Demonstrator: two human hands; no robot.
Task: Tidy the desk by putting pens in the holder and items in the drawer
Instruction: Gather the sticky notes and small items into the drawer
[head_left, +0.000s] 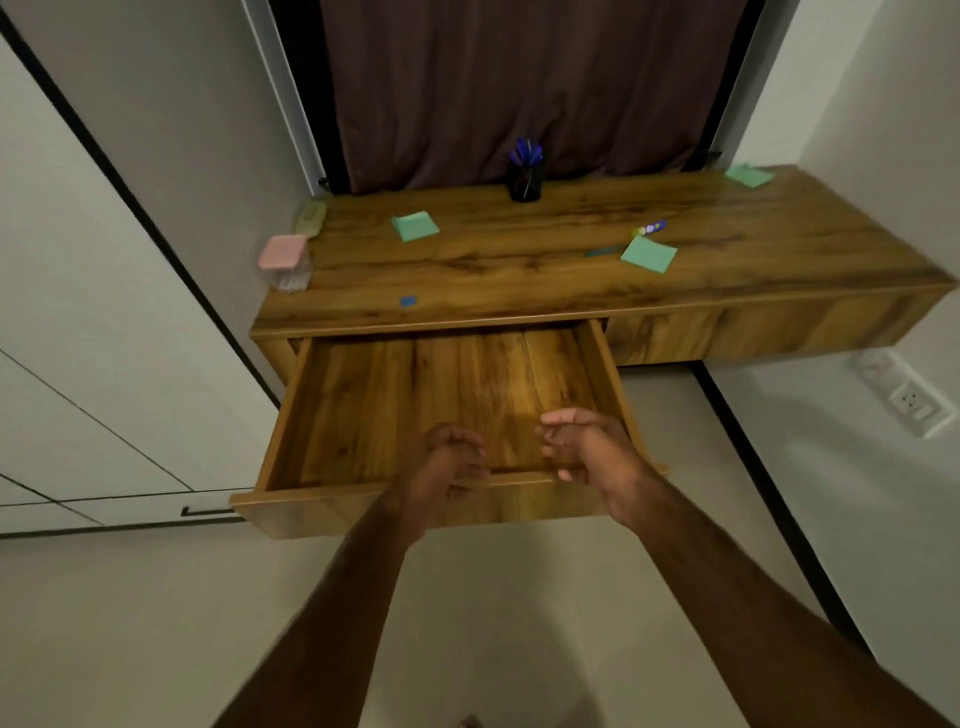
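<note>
Hovering over drawer (415, 405) front, right hand (587, 447) fingers (558, 441) loosely curled, holding nothing; left hand (452, 462) curled, grip unclear. Pulling more possibly risking drawer dropping out.

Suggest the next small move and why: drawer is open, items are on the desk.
Probably move the left hand, now at the front edge of the open wooden drawer, up to the small blue square piece, the loose item nearest that edge on the wooden desk top. The drawer looks empty, the blue pens already stand in the black holder, and the right hand holds nothing.
</note>
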